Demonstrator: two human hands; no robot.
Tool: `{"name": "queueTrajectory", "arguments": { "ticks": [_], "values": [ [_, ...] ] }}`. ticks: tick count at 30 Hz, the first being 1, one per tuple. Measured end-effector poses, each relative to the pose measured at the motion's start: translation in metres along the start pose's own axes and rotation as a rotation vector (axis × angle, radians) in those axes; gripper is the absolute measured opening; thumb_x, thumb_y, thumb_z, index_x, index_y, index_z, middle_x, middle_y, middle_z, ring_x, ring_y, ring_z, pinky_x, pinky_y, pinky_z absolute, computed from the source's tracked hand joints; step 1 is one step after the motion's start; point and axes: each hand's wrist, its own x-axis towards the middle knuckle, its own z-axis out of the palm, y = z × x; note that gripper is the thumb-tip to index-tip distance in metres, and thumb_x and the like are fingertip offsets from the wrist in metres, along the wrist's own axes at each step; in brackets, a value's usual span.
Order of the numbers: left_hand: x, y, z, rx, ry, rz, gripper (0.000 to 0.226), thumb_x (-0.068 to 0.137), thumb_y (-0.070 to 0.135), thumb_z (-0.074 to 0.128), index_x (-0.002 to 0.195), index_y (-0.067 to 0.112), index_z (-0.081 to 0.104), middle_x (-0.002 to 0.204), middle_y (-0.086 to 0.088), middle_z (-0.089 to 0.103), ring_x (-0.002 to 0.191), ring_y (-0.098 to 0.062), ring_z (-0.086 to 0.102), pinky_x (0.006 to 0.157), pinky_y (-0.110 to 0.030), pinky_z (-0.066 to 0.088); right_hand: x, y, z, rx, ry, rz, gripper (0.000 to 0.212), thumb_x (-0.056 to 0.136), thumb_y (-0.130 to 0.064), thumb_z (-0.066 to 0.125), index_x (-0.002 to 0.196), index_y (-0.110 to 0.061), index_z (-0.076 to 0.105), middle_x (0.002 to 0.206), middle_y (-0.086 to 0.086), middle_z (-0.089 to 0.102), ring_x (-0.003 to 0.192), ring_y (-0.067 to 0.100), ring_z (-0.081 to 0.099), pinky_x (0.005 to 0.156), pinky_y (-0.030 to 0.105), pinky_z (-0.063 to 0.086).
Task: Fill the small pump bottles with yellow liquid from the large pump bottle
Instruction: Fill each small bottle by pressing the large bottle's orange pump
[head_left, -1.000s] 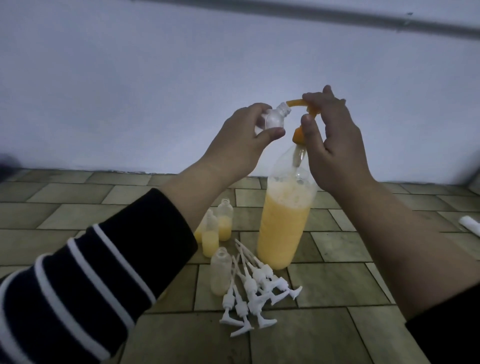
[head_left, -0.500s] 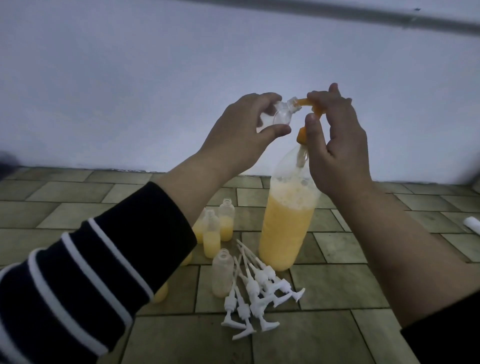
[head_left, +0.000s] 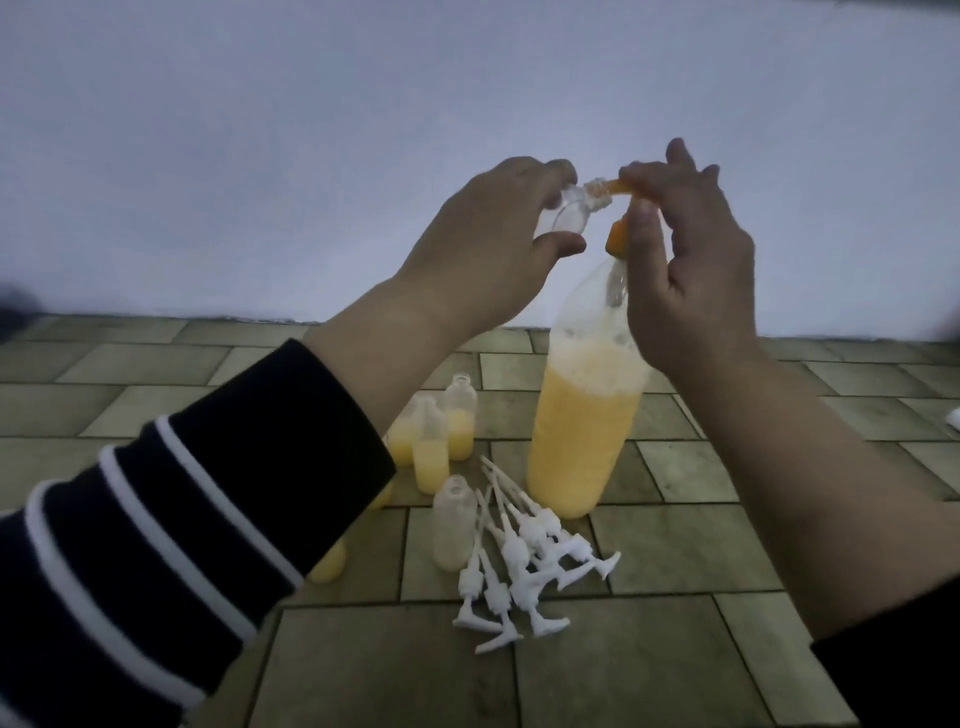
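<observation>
The large pump bottle (head_left: 582, 441) stands on the tiled floor, over half full of yellow liquid. My right hand (head_left: 685, 270) grips its orange pump head (head_left: 618, 239), fingers over the top. The orange spout (head_left: 615, 186) points left into the mouth of a small clear bottle (head_left: 210, 215), which my left hand (head_left: 493, 249) holds tilted between thumb and fingers. That small bottle looks empty. On the floor stand several small bottles (head_left: 460, 423) with yellow liquid in them, and one small bottle (head_left: 454, 522) looks nearly empty.
A pile of white pump tops (head_left: 519, 561) lies on the floor in front of the large bottle. Another yellow-filled bottle (head_left: 330, 564) shows under my left sleeve. A pale wall (head_left: 311, 130) rises behind. A white object (head_left: 955, 415) sits at the right edge.
My left hand has tipped the small bottle further and brought its mouth onto the orange spout. My right hand stays on the pump head.
</observation>
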Motion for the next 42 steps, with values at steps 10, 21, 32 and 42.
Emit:
{"name": "queueTrajectory", "arguments": {
  "ticks": [10, 21, 32, 42],
  "values": [
    [-0.001, 0.006, 0.001, 0.023, -0.010, 0.019, 0.036, 0.090, 0.033, 0.058, 0.122, 0.018, 0.052, 0.116, 0.001, 0.057, 0.097, -0.015, 0.054, 0.081, -0.023, 0.036, -0.008, -0.001, 0.005, 0.008, 0.116, 0.025, 0.037, 0.096, -0.022, 0.036, 0.120, -0.005, 0.057, 0.121, 0.004, 0.061, 0.134, 0.021, 0.039, 0.116, 0.035, 0.021],
    [0.008, 0.012, -0.011, 0.037, -0.052, 0.043, 0.035, 0.091, 0.034, 0.056, 0.120, 0.016, 0.053, 0.113, -0.002, 0.057, 0.094, -0.017, 0.052, 0.082, -0.029, 0.040, 0.000, -0.004, -0.002, -0.007, 0.068, -0.003, 0.039, 0.096, -0.021, 0.033, 0.124, -0.004, 0.054, 0.126, 0.005, 0.057, 0.138, 0.023, 0.033, 0.114, 0.016, 0.007],
    [0.009, 0.012, -0.014, 0.072, -0.065, 0.034, 0.033, 0.091, 0.035, 0.056, 0.118, 0.018, 0.053, 0.113, -0.001, 0.057, 0.098, -0.018, 0.053, 0.076, -0.026, 0.036, 0.003, -0.008, -0.005, 0.023, 0.013, -0.003, 0.041, 0.096, -0.026, 0.031, 0.118, -0.006, 0.058, 0.121, 0.004, 0.060, 0.138, 0.024, 0.035, 0.114, 0.017, 0.008],
    [0.006, 0.012, -0.005, 0.084, -0.086, 0.039, 0.033, 0.091, 0.035, 0.057, 0.119, 0.018, 0.052, 0.114, 0.000, 0.057, 0.097, -0.019, 0.055, 0.076, -0.026, 0.036, -0.011, -0.006, 0.007, 0.085, 0.101, 0.054, 0.037, 0.093, -0.014, 0.032, 0.119, -0.002, 0.057, 0.117, 0.000, 0.058, 0.135, 0.020, 0.037, 0.117, 0.035, 0.019]
  ]
}}
